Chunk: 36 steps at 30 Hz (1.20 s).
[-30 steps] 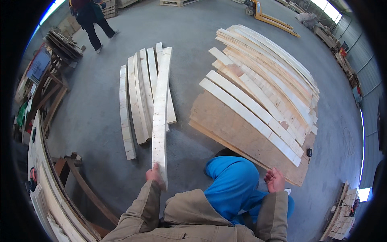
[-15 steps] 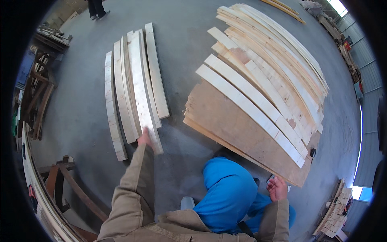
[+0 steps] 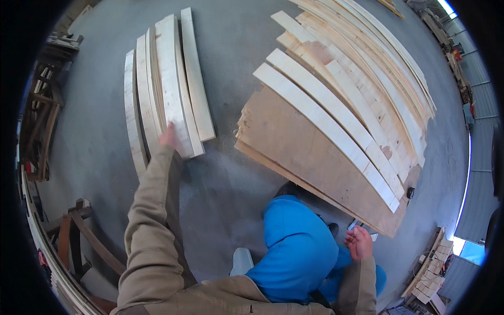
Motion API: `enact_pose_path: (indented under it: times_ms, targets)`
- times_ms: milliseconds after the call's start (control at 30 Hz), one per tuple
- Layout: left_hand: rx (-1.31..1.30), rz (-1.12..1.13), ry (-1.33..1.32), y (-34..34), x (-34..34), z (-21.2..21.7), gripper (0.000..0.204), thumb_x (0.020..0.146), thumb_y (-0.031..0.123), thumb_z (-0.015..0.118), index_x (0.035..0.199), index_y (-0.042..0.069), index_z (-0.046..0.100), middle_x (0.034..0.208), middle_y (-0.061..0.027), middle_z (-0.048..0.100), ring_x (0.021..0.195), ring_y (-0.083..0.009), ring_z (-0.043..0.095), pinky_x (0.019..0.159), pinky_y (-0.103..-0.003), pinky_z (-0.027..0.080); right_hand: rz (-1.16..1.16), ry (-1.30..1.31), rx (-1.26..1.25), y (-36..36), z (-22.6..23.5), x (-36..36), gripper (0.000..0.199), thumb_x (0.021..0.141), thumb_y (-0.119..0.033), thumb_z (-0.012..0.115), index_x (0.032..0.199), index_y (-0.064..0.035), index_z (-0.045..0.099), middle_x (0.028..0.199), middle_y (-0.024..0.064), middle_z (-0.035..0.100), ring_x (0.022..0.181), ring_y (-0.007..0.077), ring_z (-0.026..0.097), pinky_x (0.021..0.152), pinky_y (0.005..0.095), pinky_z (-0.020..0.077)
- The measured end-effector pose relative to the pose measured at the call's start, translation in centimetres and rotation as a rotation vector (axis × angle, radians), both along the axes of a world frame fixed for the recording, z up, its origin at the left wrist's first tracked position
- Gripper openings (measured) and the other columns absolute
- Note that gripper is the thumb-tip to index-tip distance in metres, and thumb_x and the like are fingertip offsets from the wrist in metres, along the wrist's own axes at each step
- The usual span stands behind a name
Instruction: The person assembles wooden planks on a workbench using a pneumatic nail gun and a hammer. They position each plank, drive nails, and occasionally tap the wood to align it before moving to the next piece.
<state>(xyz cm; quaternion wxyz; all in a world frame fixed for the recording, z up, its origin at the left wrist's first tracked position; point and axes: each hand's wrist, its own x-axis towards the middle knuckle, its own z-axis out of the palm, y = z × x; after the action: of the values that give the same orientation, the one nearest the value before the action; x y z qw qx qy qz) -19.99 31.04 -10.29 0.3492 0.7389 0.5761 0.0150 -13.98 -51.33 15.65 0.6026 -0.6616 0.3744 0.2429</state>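
Left hand (image 3: 168,135) upper left of frame, fingers on end of top plank (image 3: 172,89) of floor stack, grip unclear. Small pile (image 3: 152,94) built; big stack (image 3: 357,105) on plywood sheet (image 3: 310,157), upper right, remains. Right hand (image 3: 359,242) lower right, loosely curled, empty. Left fingers mostly hidden

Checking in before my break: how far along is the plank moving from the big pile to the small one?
Done: several planks lie in the small stack on the floor. In hand: the left hand rests on its top plank; the right hand is empty. Left: the big pile holds many more.
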Motion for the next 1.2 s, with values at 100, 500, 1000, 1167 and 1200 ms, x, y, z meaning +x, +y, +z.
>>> enact_pose_path:
  times_ms: [100, 500, 1000, 1167, 1200]
  targets:
    - [-0.041, -0.021, -0.115, 2.8, 1.5, 2.0, 0.087, 0.099, 0.074, 0.051, 0.121, -0.007, 0.075, 0.121, -0.0346, 0.072, 0.122, -0.0473, 0.066, 0.104, -0.05, 0.049, 0.038, -0.005, -0.023, 0.1, -0.1, 0.2, 0.035, 0.107, -0.023, 0.066, 0.135, -0.0038, 0.057, 0.102, 0.0111, 0.071, 0.081, 0.0215, 0.069, 0.072, 0.0378, 0.0608]
    - [-0.246, -0.057, 0.182, -19.7, -18.5, -6.4, 0.059, 0.094, 0.056, 0.073, 0.098, -0.003, 0.076, 0.094, -0.0211, 0.077, 0.091, -0.0355, 0.073, 0.086, -0.048, 0.057, 0.149, -0.001, -0.029, 2.4, 0.8, 0.2, 0.041, 0.104, -0.016, 0.067, 0.14, -0.0008, 0.055, 0.109, 0.0146, 0.071, 0.086, 0.0224, 0.07, 0.075, 0.0391, 0.0609]
    - [-0.451, -0.331, -0.296, -30.0, -17.4, 4.2, 0.024, 0.1, 0.015, 0.074, 0.12, 0.001, 0.073, 0.097, -0.0082, 0.076, 0.083, -0.0195, 0.072, 0.078, -0.034, 0.058, 0.154, -0.336, 0.004, -3.2, 9.6, -2.2, 0.045, 0.102, -0.014, 0.069, 0.14, 0.0048, 0.055, 0.114, 0.0163, 0.072, 0.09, 0.0209, 0.07, 0.078, 0.0341, 0.0589]
    - [-0.43, -0.212, -0.656, -25.2, -8.7, 8.8, 0.026, 0.098, 0.015, 0.077, 0.118, 0.0, 0.07, 0.094, -0.01, 0.075, 0.079, -0.0158, 0.071, 0.073, -0.03, 0.059, 0.091, -0.398, 0.044, -5.7, 11.0, -3.5, 0.042, 0.103, -0.014, 0.067, 0.14, 0.0024, 0.055, 0.112, 0.014, 0.071, 0.09, 0.0187, 0.068, 0.079, 0.0336, 0.0582]
    - [-0.487, -0.194, -0.729, -25.0, -7.1, 10.5, 0.026, 0.098, 0.014, 0.078, 0.118, 0.0, 0.07, 0.093, -0.0083, 0.075, 0.078, -0.0156, 0.071, 0.072, -0.029, 0.059, 0.081, -0.409, 0.064, -5.9, 10.9, -3.6, 0.044, 0.102, -0.015, 0.07, 0.139, 0.0033, 0.056, 0.111, 0.0142, 0.072, 0.09, 0.0185, 0.069, 0.078, 0.0334, 0.0584]
